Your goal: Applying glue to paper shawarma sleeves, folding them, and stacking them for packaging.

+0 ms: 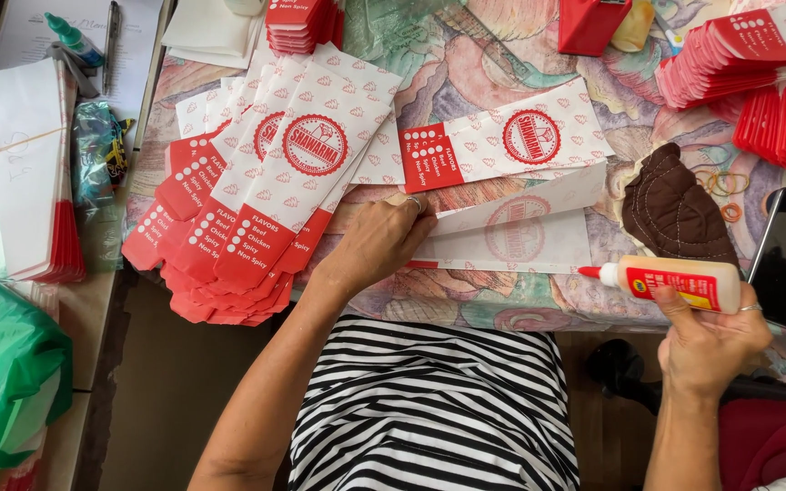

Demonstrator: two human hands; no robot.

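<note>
While the left hand [377,244] presses flat on the unfolded paper sleeve [511,232], the right hand [711,338] grips a glue bottle [675,283], its red nozzle pointing toward nine o'clock at the sleeve's near edge. The sleeve's long axis runs three to nine o'clock, between both hands; the left is nearer. Finished sleeves [256,191] fan out at ten o'clock on the bench [466,73], covered by a patterned cloth.

The person wears a black-and-white horizontally striped top; both forearms are bare. A ring sits on the left hand [377,244] and another on the right hand [710,338].
</note>
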